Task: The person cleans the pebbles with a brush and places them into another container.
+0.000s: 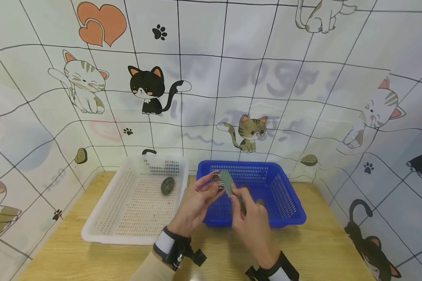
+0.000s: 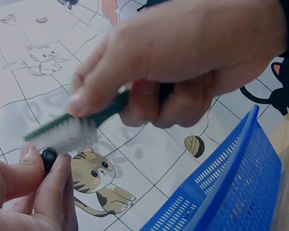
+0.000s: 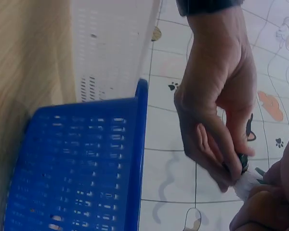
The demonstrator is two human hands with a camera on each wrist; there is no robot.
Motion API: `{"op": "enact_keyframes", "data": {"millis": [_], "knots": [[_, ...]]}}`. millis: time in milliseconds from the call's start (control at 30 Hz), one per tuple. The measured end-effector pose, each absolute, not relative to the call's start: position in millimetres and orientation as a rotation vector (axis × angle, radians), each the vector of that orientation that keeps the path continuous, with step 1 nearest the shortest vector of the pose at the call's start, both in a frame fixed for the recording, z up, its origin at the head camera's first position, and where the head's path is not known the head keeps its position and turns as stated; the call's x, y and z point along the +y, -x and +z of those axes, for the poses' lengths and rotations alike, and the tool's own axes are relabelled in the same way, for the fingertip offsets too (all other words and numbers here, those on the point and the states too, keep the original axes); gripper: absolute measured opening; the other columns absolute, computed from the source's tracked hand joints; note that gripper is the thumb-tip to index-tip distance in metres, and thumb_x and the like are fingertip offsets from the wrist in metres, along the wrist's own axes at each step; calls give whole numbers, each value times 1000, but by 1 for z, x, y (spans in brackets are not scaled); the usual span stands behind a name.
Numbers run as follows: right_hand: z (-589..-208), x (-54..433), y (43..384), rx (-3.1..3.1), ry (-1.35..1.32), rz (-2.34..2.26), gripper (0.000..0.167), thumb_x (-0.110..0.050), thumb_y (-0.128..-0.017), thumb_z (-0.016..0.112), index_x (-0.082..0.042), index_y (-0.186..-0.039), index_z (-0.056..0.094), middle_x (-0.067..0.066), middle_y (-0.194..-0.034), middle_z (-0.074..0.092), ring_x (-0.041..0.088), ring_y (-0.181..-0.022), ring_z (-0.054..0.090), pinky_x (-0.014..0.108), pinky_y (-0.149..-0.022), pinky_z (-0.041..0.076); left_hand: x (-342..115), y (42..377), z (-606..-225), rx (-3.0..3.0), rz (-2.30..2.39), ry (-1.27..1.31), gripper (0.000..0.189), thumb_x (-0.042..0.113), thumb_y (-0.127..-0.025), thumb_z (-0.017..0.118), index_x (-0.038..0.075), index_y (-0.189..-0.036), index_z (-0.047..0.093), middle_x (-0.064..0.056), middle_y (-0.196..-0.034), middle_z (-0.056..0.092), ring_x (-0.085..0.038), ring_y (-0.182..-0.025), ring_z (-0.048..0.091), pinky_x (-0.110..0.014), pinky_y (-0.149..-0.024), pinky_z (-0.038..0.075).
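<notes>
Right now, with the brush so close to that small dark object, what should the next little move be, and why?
Probably a short stroke of the green brush across the small dark object: its white bristles appear to be right at it, the right hand grips the brush, and the left hand pinches the object.

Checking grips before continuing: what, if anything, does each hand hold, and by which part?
Right hand: green brush, by its handle. Left hand: dark rounded object, pinched by its sides.
</notes>
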State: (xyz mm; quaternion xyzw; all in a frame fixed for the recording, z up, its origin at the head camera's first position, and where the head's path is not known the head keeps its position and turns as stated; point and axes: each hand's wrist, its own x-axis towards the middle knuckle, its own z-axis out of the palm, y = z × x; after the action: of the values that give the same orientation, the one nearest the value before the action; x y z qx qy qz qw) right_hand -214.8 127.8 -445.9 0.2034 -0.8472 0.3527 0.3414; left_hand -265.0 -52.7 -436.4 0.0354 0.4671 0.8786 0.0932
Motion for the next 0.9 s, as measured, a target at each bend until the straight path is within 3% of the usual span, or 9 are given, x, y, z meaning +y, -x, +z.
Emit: {"op": "enact_keyframes", "data": {"millis": [133, 167, 233, 300, 467, 567, 733, 833, 900], "knots": [[-446, 123, 216, -2152, -592, 856, 23, 2, -110, 74, 1, -132, 72, 11, -101, 88, -19, -53, 15, 5, -43, 19, -52, 267, -439, 1391, 2596, -88, 50, -7, -116, 62, -9, -165, 55, -5, -126, 86, -9, -117, 83, -29, -109, 70], [-445, 123, 217, -2149, -592, 838, 23, 1, -110, 74, 1, -132, 72, 10, -100, 88, -18, -53, 15, 5, -43, 19, -52, 267, -440, 1393, 2583, -94, 50, -8, -116, 62, -10, -165, 54, -2, -120, 87, -9, -114, 83, -29, -108, 70], [-442, 123, 221, -2168, -568, 835, 22, -1, -111, 73, -1, -133, 73, 1, -77, 75, -17, -53, 17, 7, -43, 19, -51, 267, -442, 1399, 2557, -119, 52, -9, -115, 61, -11, -166, 52, 1, -114, 84, -8, -112, 83, -28, -108, 71], [-439, 125, 225, -2197, -534, 851, 20, -3, -113, 72, -3, -133, 72, -3, -72, 65, -16, -52, 19, 9, -43, 21, -51, 266, -442, 1406, 2540, -140, 52, -9, -116, 60, -11, -167, 50, -1, -117, 82, -10, -114, 81, -29, -109, 71], [-441, 131, 225, -2255, -473, 961, 18, -4, -116, 69, -5, -133, 73, -4, -79, 69, -15, -50, 22, 12, -40, 24, -50, 264, -439, 1404, 2569, -134, 50, -9, -116, 60, -3, -166, 58, -16, -141, 70, -18, -128, 78, -33, -115, 68], [-447, 132, 217, -2250, -482, 991, 21, -2, -115, 70, -4, -135, 73, -7, -72, 60, -17, -50, 20, 10, -39, 24, -50, 264, -438, 1413, 2588, -111, 49, -9, -115, 62, 1, -162, 65, -15, -139, 70, -19, -129, 77, -34, -114, 69], [-451, 127, 211, -2151, -581, 889, 24, 3, -109, 74, 1, -132, 73, 10, -100, 88, -19, -54, 17, 5, -42, 22, -48, 265, -440, 1427, 2577, -102, 51, -11, -113, 63, -5, -164, 60, 0, -114, 78, -11, -113, 80, -27, -105, 71], [-447, 124, 215, -2132, -583, 840, 23, 1, -109, 74, -1, -132, 73, 4, -85, 82, -18, -55, 15, 5, -44, 20, -47, 264, -442, 1422, 2536, -130, 54, -11, -114, 61, -10, -167, 51, 3, -109, 79, -8, -107, 81, -24, -102, 71], [-444, 125, 218, -2148, -551, 843, 22, -2, -111, 73, -3, -134, 74, -6, -70, 64, -17, -54, 16, 7, -44, 19, -47, 263, -442, 1418, 2518, -139, 55, -10, -114, 61, -10, -168, 49, 1, -112, 79, -9, -108, 81, -25, -104, 71]]}}
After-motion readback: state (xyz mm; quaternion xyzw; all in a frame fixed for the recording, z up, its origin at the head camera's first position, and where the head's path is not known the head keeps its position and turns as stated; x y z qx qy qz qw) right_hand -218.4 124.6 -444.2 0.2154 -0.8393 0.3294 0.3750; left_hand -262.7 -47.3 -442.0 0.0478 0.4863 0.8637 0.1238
